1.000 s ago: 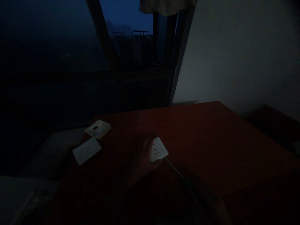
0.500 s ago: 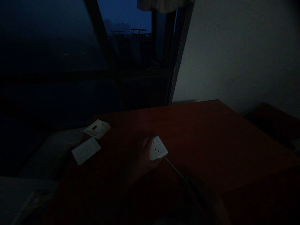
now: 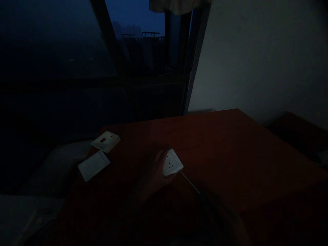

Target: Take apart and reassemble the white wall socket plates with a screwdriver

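Observation:
My left hand (image 3: pixel 156 176) is closed around the left side of a white wall socket (image 3: pixel 173 162), whose slotted face is turned up toward me. From the lower right, the thin shaft of a screwdriver (image 3: pixel 191 183) reaches to the socket's near corner, its tip at the edge. My right hand (image 3: pixel 225 215) is closed on the screwdriver's handle, very dark and hard to make out. Whether the tip sits in a slot of the socket's edge I cannot tell.
A white box-like fitting with a square opening (image 3: pixel 106 141) and a flat white plate (image 3: pixel 94 165) lie at the left edge of the reddish wooden table (image 3: pixel 210 136). Behind it stand a dark window (image 3: pixel 148 99) and a pale wall (image 3: pixel 256 61). The room is dim.
Almost nothing differs. Both hands, the socket and the screwdriver keep their places; the whole view has shifted very slightly.

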The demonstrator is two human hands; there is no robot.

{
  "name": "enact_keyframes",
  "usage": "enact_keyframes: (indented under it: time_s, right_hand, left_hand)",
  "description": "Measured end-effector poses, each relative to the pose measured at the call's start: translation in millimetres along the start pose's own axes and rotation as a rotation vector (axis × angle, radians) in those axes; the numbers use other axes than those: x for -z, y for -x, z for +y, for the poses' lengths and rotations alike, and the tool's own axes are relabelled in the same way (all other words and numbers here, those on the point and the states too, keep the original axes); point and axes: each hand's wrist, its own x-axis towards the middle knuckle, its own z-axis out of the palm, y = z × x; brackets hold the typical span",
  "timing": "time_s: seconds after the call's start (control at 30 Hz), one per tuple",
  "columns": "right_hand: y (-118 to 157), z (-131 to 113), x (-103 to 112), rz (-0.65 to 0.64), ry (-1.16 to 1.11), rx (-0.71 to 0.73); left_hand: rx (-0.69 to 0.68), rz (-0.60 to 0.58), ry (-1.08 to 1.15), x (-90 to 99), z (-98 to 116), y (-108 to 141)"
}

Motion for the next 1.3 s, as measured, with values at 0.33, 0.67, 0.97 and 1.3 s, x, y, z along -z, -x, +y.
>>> enact_keyframes:
  time_s: [0.33, 0.67, 0.97, 1.3]
  right_hand:
    - [-3.1, -2.6, 2.2, 0.03, -0.003, 0.03]
    - [-3.4, -5.1, 2.4, 0.03, 0.006, 0.028]
    - [5.3, -3.8, -11.4, -0.057, -0.131, -0.187]
    - [-34.4, -35.8, 2.5, -0.101, -0.402, -0.344]
  left_hand:
    - [-0.005, 0.012, -0.015, -2.1, -1.8, 0.5]
    - [0.015, 0.002, 0.014, -0.8, 0.1, 0.9]
    - [0.008, 0.025, -0.034, 2.6, -0.9, -1.3]
    - [-0.033, -0.087, 0.139, -9.0, 4.9, 3.7]
